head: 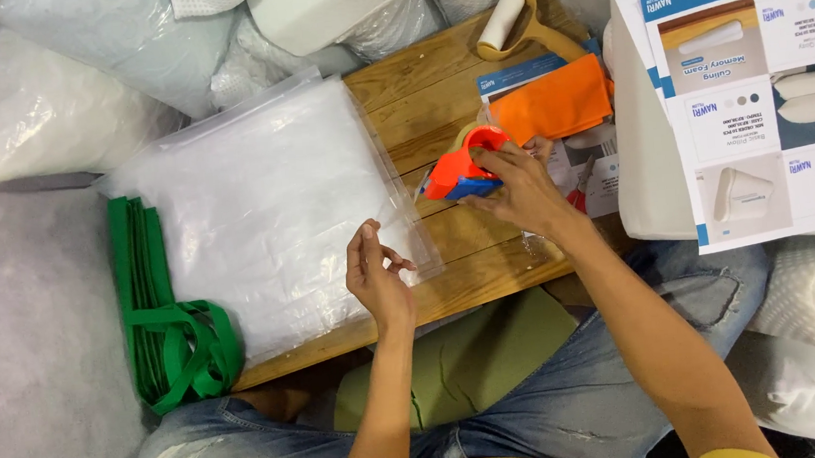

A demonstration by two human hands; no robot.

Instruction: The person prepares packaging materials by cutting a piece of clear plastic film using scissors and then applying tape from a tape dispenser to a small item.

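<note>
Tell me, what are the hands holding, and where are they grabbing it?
The right hand holds the orange-and-blue tape dispenser, grip over its top. The left hand pinches something thin and clear, probably tape, between its fingertips.
</note>
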